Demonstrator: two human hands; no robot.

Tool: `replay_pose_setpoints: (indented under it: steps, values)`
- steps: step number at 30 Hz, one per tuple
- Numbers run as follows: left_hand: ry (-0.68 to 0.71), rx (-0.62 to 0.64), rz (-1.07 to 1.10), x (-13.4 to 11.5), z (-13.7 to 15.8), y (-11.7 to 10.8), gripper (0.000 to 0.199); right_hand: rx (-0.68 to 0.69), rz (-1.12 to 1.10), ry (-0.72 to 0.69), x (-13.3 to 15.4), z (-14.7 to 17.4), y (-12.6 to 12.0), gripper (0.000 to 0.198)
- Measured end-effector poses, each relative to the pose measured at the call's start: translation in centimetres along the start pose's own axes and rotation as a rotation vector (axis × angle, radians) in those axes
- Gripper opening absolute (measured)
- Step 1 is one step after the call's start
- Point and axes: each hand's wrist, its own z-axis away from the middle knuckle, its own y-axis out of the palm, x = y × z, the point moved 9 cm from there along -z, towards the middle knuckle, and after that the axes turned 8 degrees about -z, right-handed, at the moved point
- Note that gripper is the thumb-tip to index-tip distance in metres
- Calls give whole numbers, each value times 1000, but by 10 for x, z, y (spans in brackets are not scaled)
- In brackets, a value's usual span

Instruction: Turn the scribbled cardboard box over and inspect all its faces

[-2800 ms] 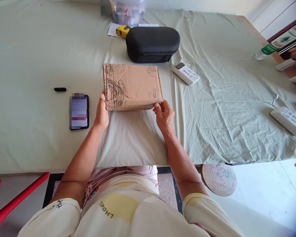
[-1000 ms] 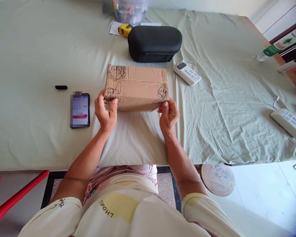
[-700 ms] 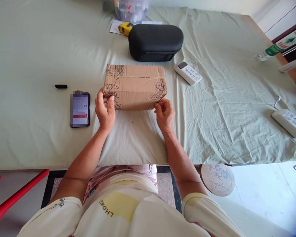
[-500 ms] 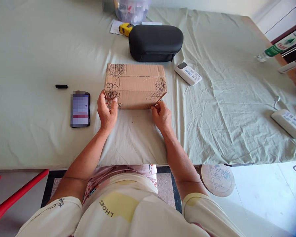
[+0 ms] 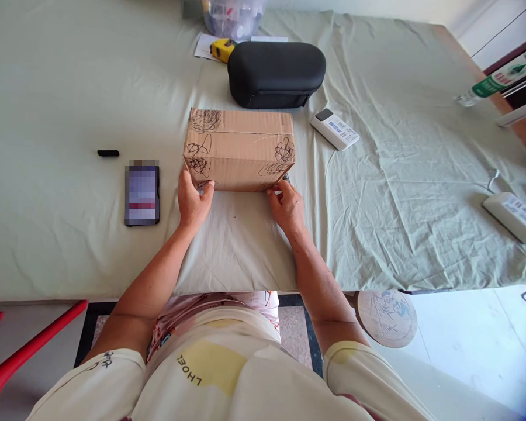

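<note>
Cardboard box [image 5: 240, 146] turned, different scribbles showing | left hand [image 5: 195, 200] + right hand [image 5: 288, 206] | grip: holding box's near corners

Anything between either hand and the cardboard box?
Nothing visible. The left hand and right hand both touch the cardboard box at its near lower corners. The black zippered case sits beyond it, out of the way. Contact under the box is hidden.
</note>
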Motion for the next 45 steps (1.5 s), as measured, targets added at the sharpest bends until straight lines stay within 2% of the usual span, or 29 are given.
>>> replay_pose_setpoints:
  steps: [6, 14, 20, 23, 28, 32, 36, 38, 41, 45]
  values:
    - [35, -32, 74, -5, -1, -5, 58, -3, -50, -35, 0, -1, 2, 9]
    - [49, -101, 135, -10, 0, -17, 63, -82, -200, -76, 10, 0, -8, 16]
    - [116, -205, 65, -22, 2, -35, 62, -160, -373, -221, 30, 7, -17, 38]
    - [201, -192, -31, -34, 4, -37, 53, -115, -444, -323, 44, 12, -15, 47]
    - [248, -129, -201, -52, 9, -32, 51, 44, -524, -419, 66, 22, -4, 35]
    - [349, -26, -240, -73, 22, -19, 55, 197, -536, -458, 80, 30, 12, 48]
    - [515, 6, -266, -97, 40, -10, 59, 283, -518, -557, 94, 39, 20, 57]
    - [560, 2, -271, -103, 45, -8, 58, 299, -490, -580, 99, 41, 22, 58]
    - [541, 23, -265, -104, 45, -5, 53, 278, -430, -580, 101, 42, 24, 52]
    - [489, 54, -198, -99, 41, -3, 49, 217, -321, -463, 90, 33, 20, 46]
